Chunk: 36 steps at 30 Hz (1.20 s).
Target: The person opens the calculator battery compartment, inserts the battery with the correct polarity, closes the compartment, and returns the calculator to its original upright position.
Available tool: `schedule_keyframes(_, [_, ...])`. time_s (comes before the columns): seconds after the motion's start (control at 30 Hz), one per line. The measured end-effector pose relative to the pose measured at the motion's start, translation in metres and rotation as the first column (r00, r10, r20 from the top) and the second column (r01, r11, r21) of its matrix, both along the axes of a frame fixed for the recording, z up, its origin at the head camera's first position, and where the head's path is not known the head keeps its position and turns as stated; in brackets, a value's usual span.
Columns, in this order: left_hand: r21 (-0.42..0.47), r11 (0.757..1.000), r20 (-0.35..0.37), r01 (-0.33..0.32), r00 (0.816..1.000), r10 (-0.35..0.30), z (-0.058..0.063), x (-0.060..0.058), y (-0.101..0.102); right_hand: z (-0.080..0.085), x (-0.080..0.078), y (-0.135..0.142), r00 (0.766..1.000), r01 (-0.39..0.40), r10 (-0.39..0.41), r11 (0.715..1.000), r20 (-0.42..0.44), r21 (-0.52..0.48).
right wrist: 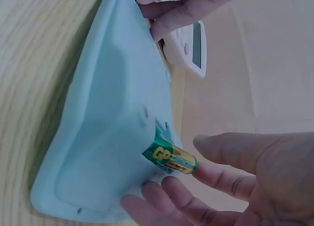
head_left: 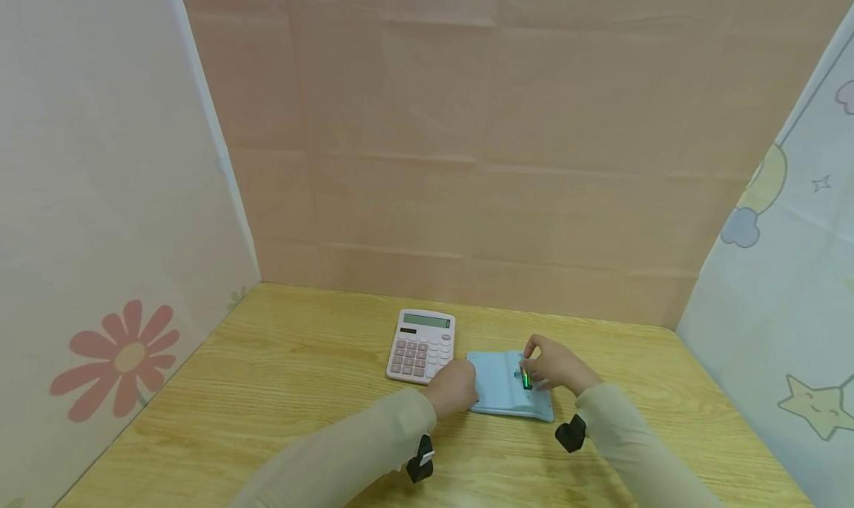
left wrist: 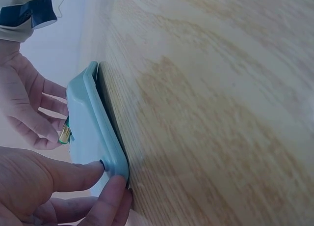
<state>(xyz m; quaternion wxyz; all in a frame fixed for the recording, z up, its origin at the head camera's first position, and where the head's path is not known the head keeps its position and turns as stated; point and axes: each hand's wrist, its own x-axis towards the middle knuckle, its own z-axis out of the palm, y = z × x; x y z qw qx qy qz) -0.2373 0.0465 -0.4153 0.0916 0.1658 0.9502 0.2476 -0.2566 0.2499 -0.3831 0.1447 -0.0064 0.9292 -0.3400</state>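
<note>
A light blue calculator [head_left: 492, 378] lies back side up on the table. My left hand [head_left: 455, 386] grips its left end, with the thumb [left wrist: 81, 176] on the back and fingers curled at the edge. A green and gold battery [right wrist: 171, 157] stands tilted out of the small slot in the calculator's back. At the battery's outer end is the index fingertip of my right hand [head_left: 559, 365]. The right thumb [right wrist: 211, 145] is spread apart from the battery, while the other right fingers rest along the blue back.
Behind my left hand, a pink and white calculator [head_left: 422, 345] lies with its keys and display up. The wooden table [head_left: 300, 360] meets a plain pinkish backdrop [head_left: 467, 196] at the back. Patterned white sheets [head_left: 120, 159] stand at both sides.
</note>
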Motion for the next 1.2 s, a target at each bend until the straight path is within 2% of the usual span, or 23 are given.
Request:
schedule_keyframes(0.17, [0.006, 1.000, 0.019, -0.002, 1.000, 0.002, 0.0009, 0.0004, 0.0000, 0.0055, 0.0013, -0.0003, 1.000, 0.009, -0.009, 1.000, 0.004, -0.001])
schedule_keyframes(0.4, [0.007, 1.000, 0.000, 0.010, 1.000, -0.010, 0.0019, 0.0010, -0.0011, 0.0045, 0.0000, -0.0027, 0.999, 0.035, -0.035, 0.999, -0.019, 0.004])
schedule_keyframes(0.77, [-0.009, 1.000, -0.016, 0.018, 1.000, -0.018, 0.0028, 0.0021, -0.0004, 0.0010, -0.0048, -0.0082, 0.995, 0.024, -0.011, 0.991, -0.101, 0.130])
schedule_keyframes(1.2, [-0.030, 0.999, -0.051, 0.030, 0.998, -0.032, -0.0003, 0.0021, 0.0007, 0.0018, -0.0052, -0.0088, 0.991, 0.024, -0.008, 0.993, -0.132, 0.117])
